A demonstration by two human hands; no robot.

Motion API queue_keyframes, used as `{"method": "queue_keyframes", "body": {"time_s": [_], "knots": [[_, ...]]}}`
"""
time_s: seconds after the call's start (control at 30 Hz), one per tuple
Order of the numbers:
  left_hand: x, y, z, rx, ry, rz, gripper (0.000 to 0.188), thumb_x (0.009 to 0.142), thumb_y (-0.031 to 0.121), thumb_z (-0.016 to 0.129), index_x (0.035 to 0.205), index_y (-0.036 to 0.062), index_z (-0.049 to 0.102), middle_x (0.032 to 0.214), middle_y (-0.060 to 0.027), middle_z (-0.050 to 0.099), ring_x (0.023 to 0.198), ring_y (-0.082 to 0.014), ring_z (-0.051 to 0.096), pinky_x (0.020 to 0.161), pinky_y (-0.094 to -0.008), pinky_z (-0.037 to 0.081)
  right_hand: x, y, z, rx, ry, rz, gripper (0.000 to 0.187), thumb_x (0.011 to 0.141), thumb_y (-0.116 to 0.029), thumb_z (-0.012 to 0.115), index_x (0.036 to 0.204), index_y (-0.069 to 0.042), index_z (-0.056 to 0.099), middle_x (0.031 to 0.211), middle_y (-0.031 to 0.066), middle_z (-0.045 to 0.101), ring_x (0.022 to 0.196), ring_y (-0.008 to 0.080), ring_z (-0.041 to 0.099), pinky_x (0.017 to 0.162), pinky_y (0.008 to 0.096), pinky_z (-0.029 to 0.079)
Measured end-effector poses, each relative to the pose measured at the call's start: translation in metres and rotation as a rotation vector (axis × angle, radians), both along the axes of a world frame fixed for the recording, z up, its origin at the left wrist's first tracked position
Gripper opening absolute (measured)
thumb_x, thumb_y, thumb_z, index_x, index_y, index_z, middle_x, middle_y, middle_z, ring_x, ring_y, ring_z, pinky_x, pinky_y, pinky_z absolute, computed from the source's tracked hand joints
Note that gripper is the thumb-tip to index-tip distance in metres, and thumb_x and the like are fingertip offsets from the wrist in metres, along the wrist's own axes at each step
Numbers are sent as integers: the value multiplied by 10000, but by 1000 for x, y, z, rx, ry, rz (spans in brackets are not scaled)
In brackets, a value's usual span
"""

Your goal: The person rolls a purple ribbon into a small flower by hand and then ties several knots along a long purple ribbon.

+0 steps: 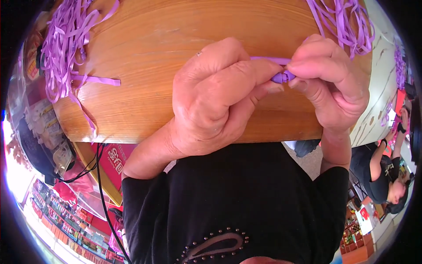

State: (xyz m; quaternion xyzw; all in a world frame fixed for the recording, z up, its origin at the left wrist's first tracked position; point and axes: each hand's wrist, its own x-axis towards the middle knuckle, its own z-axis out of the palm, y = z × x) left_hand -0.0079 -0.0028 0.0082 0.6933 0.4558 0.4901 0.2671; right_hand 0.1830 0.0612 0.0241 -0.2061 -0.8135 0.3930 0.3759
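Above the wooden tabletop, both hands meet at a small purple plastic clasp (285,77) that seems to be in two parts, set end to end. My left hand (213,99) pinches one side of it between thumb and forefinger, its other fingers curled in. From the right, my right hand (336,83) grips the other side the same way. A narrow purple strap (270,59) stretches between the hands just beyond the clasp. The fingertips cover much of the clasp, so I cannot tell whether its parts are joined.
A heap of purple straps (66,48) lies at the table's left, one end hanging over the near edge. Another bundle of purple straps (349,24) rests at the far right. A black cable (100,185) runs down at left. A co-worker (378,171) is beside a white table (373,101) on the right.
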Motion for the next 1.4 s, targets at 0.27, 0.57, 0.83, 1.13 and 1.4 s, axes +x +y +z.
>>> {"method": "queue_keyframes", "body": {"time_s": [0.27, 0.57, 0.83, 1.13, 1.4], "knots": [[0, -1, -2, 55, 85, 6, 271, 695, 2, 731, 962, -9, 684, 695, -90, 573, 588, -182, 532, 508, -276, 405, 0, -1, 1, 115, -36, -10, 172, 748, -13, 709, 902, 17, 639, 831, 144, 629, 705, 219, 569, 667, 340, 431], [0, -1, 3, -4, 92, 9, 251, 694, -13, 726, 941, -3, 685, 668, -84, 547, 571, -177, 514, 501, -272, 392, 2, -1, -4, 47, -12, 0, 178, 756, 10, 696, 923, 16, 635, 866, 143, 625, 716, 214, 565, 692, 353, 426], [0, -2, 1, -65, 27, -21, 231, 702, -37, 710, 929, -12, 677, 672, -87, 552, 571, -183, 522, 503, -271, 397, 1, 0, -6, 182, -25, 39, 181, 763, 10, 686, 935, 30, 631, 866, 150, 616, 700, 223, 562, 654, 340, 425], [-2, 5, -6, 17, 21, -117, 221, 691, -21, 720, 904, -13, 664, 678, -107, 566, 559, -195, 524, 494, -285, 400, 5, 3, -3, 120, -72, 85, 177, 769, -11, 682, 926, 44, 624, 865, 166, 605, 687, 219, 549, 626, 321, 406], [-2, 4, -1, 14, -25, -152, 182, 743, 38, 709, 910, -15, 659, 704, -106, 590, 584, -194, 534, 510, -285, 398, 5, 4, -8, -109, 44, 158, 183, 769, -40, 692, 919, 34, 617, 864, 151, 605, 699, 207, 539, 649, 337, 403]]}}
